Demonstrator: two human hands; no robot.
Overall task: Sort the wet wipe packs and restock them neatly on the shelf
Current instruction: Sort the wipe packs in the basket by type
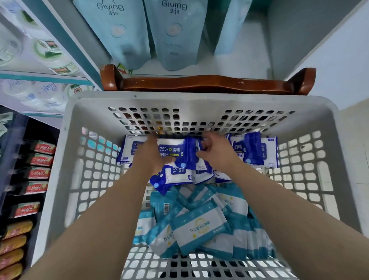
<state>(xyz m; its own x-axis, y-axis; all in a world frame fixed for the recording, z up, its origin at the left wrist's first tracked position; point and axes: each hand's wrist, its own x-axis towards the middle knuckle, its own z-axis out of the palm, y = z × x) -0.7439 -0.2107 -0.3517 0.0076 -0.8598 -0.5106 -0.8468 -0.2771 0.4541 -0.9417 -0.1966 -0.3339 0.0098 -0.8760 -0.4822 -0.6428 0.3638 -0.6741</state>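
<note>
Left hand (151, 155) and right hand (219, 154) both grip one dark-blue pack (180, 153) (inside the basket (177, 99)).

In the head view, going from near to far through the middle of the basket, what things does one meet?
Teal-and-white wipe packs → dark blue wipe packs, held by the left hand and right hand → far wall of the grey basket → brown wooden rail → light blue bags on the shelf.

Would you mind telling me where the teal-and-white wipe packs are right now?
In the head view, the teal-and-white wipe packs lie heaped centrally in the near half of the grey basket, just nearer than the dark blue packs.
</note>
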